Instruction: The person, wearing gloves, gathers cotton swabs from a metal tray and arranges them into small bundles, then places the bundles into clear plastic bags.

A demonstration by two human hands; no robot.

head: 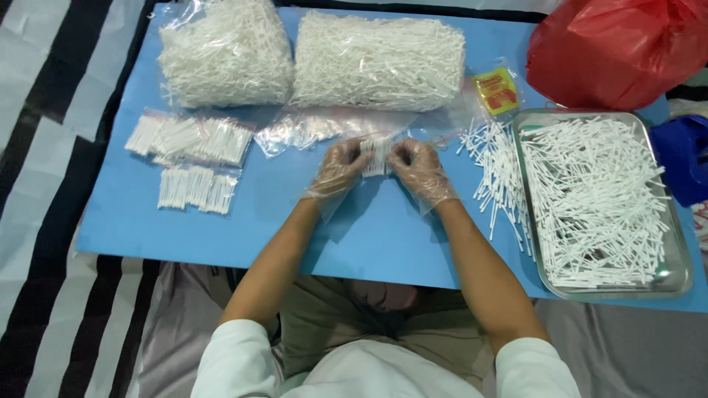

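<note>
Here, the gloved left hand (pixel 338 168) and right hand (pixel 420 168) pinch a small bundle of cotton swabs (pixel 377 156) between closed fingers at the blue table's (pixel 243 228) centre. A loosened pinch could scatter them. Farther out, the steel tray (pixel 682 273) sits at three o'clock and bulk bags (pixel 376 59) at twelve.

Shiny metal tray (pixel 675 276), matt blue board (pixel 221 236), glossy red plastic bag (pixel 619 51).

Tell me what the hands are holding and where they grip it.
A small bundle of white swabs, pinched at its sides between the gloved left hand and right hand.
</note>
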